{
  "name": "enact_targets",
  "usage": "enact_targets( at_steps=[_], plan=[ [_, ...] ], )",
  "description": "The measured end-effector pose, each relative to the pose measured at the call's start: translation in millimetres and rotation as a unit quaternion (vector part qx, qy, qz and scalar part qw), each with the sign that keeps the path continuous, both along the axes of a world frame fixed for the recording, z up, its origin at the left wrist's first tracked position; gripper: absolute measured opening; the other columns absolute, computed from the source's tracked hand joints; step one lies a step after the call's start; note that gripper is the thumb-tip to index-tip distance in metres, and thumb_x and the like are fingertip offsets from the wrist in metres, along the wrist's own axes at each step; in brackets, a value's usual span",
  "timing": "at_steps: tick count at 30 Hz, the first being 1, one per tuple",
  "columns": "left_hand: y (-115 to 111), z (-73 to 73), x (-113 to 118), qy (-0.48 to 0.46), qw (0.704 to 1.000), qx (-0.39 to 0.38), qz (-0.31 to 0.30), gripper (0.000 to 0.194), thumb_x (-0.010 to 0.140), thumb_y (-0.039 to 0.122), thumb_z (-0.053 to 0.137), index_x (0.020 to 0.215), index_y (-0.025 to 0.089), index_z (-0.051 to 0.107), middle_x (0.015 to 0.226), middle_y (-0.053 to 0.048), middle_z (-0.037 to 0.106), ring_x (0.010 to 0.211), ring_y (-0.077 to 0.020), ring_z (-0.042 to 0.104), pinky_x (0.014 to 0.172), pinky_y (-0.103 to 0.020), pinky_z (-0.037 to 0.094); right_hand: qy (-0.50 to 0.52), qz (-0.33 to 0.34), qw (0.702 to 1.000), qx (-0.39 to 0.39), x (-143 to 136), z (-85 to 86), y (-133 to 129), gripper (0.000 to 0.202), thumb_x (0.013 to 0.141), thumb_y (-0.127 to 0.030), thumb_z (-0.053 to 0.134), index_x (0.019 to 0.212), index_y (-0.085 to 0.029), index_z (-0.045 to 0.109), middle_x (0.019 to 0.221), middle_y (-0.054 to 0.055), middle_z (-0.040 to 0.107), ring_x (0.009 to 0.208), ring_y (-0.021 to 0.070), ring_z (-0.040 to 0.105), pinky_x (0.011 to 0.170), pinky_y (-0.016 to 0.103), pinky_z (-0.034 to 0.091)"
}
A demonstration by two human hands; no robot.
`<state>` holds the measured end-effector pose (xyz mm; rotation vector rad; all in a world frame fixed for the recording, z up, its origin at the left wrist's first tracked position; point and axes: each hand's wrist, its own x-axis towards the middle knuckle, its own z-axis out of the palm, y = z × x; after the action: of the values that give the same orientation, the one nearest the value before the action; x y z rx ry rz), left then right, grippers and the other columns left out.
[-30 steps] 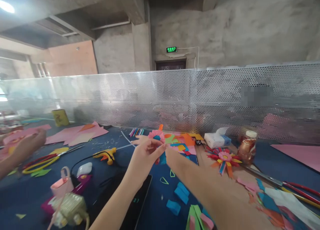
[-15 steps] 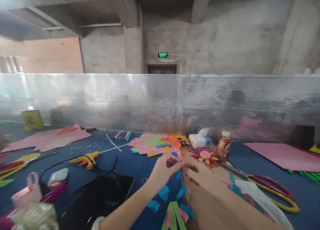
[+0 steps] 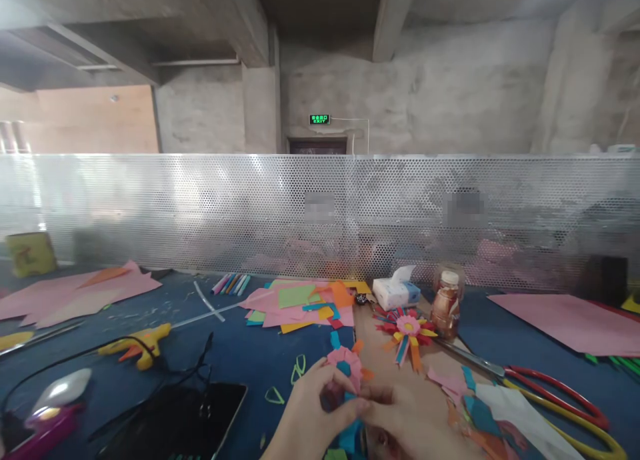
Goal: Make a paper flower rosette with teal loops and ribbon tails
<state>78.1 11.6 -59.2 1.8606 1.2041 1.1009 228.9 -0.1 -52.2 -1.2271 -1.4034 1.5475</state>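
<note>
The left hand (image 3: 316, 417) pinches the paper flower (image 3: 346, 365) near its lower edge, low at centre, with the right hand (image 3: 403, 417) seemingly closed on a strip there. Light and easily creased, it suits a hold at its base; its pink face tips up toward the partition (image 3: 225, 213), long axis unclear.

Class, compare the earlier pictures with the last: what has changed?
The left hand and right hand have moved nearer the wearer and rightward, bringing the pink paper flower. The view has turned right. The flower is still held; the glue gun and large scissors stayed put.
</note>
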Motion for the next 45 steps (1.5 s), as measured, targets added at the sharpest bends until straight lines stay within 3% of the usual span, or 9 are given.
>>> enact_targets(
  at_steps=[4,8,15,20,23,31,37,42,45],
  plan=[
    [-2,10.5,-6,0.011,1.0,0.023,0.014,0.023,0.074,0.036,0.046,0.064,0.018,0.055,0.066,-0.002,0.056,0.065,-0.0152,0.051,0.06,-0.024,0.038,-0.046,0.024,0.998,0.018,4,8.8,2,0.009,0.057,-0.03,0.062,0.058,-0.021,0.059,0.046,-0.003,0.044,0.041,0.0087,0.04,0.04,0.021,0.027],
    [-2,18.1,-11,-0.018,1.0,-0.005,0.025,0.031,0.08,0.038,0.036,0.063,0.017,0.05,0.065,-0.001,0.056,0.065,-0.0142,0.051,0.06,-0.023,0.039,-0.089,-0.017,0.993,0.072,21,31.9,17,0.014,0.065,-0.03,0.057,0.068,-0.017,0.058,0.053,-0.005,0.043,0.044,0.0046,0.036,0.04,0.017,0.022],
    [-6,0.0,1,-0.098,0.993,-0.043,-0.041,0.018,0.074,0.035,0.048,0.074,0.019,0.038,0.058,0.004,0.049,0.051,-0.0103,0.05,0.047,-0.019,0.037,-0.076,-0.076,0.978,0.177,37,51.0,28,0.017,0.073,-0.034,0.049,0.074,-0.018,0.05,0.053,-0.006,0.038,0.043,0.0047,0.029,0.039,0.018,0.02],
    [-11,-7.9,4,-0.104,0.994,0.001,-0.025,0.038,0.074,0.034,0.049,0.107,0.019,0.038,0.075,-0.002,0.056,0.066,-0.0141,0.055,0.062,-0.024,0.041,-0.133,-0.086,0.953,0.258,29,47.0,21,0.016,0.074,-0.032,0.046,0.071,-0.018,0.053,0.059,-0.003,0.047,0.05,0.0083,0.038,0.045,0.02,0.029],
    [-11,-9.5,4,-0.086,0.996,-0.013,-0.02,0.043,0.077,0.033,0.044,0.115,0.018,0.032,0.066,0.001,0.053,0.061,-0.0136,0.053,0.059,-0.024,0.04,-0.133,-0.095,0.948,0.273,23,40.7,19,0.016,0.073,-0.032,0.046,0.069,-0.018,0.052,0.063,-0.001,0.051,0.058,0.0116,0.046,0.052,0.022,0.035],
    [-15,-3.8,5,-0.09,0.995,-0.045,-0.023,0.031,0.077,0.035,0.044,0.102,0.018,0.039,0.064,0.001,0.056,0.056,-0.0138,0.054,0.052,-0.023,0.038,-0.123,-0.108,0.946,0.282,14,17.9,18,0.018,0.074,-0.035,0.043,0.068,-0.019,0.049,0.067,0.001,0.054,0.073,0.0179,0.054,0.064,0.026,0.041],
    [-19,5.0,4,-0.089,0.991,-0.091,-0.043,0.024,0.076,0.033,0.044,0.096,0.018,0.042,0.073,-0.002,0.061,0.064,-0.0151,0.06,0.052,-0.021,0.042,-0.143,-0.099,0.945,0.276,14,17.0,16,0.019,0.075,-0.034,0.042,0.067,-0.019,0.048,0.068,0.001,0.054,0.072,0.0173,0.053,0.065,0.026,0.04],
    [-20,4.5,4,-0.111,0.981,-0.148,-0.062,0.028,0.078,0.038,0.04,0.097,0.017,0.043,0.082,-0.004,0.062,0.049,-0.0135,0.059,0.039,-0.02,0.04,-0.133,-0.097,0.946,0.281,16,12.8,18,0.018,0.076,-0.033,0.043,0.071,-0.019,0.051,0.071,0.0,0.056,0.072,0.0164,0.052,0.063,0.025,0.04],
    [-21,6.0,4,-0.099,0.986,-0.121,-0.058,0.026,0.077,0.037,0.043,0.094,0.017,0.046,0.079,-0.004,0.063,0.063,-0.0166,0.062,0.049,-0.022,0.045,-0.13,-0.098,0.947,0.278,16,8.8,21,0.018,0.076,-0.034,0.044,0.074,-0.019,0.054,0.074,0.001,0.058,0.071,0.0163,0.053,0.063,0.025,0.04]
  ],
)
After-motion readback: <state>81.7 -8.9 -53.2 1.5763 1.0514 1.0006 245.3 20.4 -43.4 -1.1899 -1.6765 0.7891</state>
